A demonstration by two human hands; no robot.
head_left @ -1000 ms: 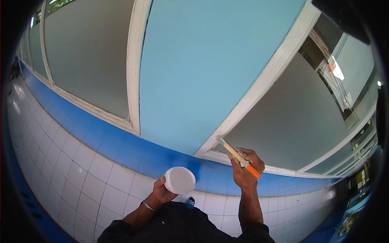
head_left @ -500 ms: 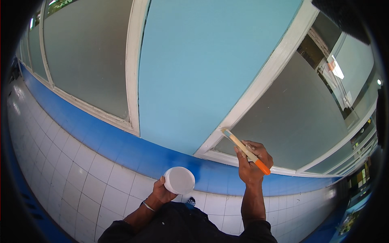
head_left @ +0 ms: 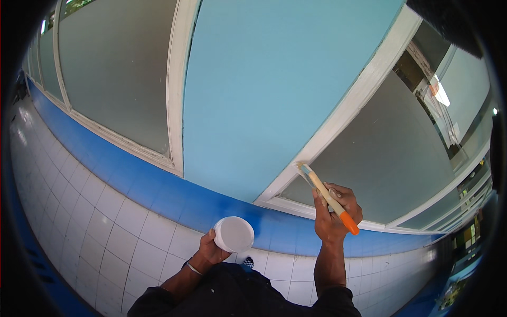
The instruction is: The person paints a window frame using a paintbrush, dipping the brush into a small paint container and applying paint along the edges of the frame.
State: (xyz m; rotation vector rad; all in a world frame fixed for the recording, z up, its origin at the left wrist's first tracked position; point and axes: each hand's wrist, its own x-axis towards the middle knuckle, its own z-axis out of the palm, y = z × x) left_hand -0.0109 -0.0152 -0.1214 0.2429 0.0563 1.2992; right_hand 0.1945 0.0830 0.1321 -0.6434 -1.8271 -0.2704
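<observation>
Right grip (head_left: 329, 221) snug round paintbrush (head_left: 326, 195) — left grip (head_left: 212, 250) round tub (head_left: 235, 235)

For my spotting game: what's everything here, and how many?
Paintbrush: one, pale and orange, right hand
Tub: one, white, left hand
Wall panel: one, light blue, centre
Large panes: two, greyish, either side
Frames: several, white, around panes
Wall band: one, darker blue, below
Tiles: many, whitish, lower down
Checked patch: one, black-white, below tub
Right-edge objects: too blurred to count
Wristband: one, whitish, left wrist
Clothing: count unclear, dark, bottom
Left hand: one, around tub
Right hand: one, around paintbrush
</observation>
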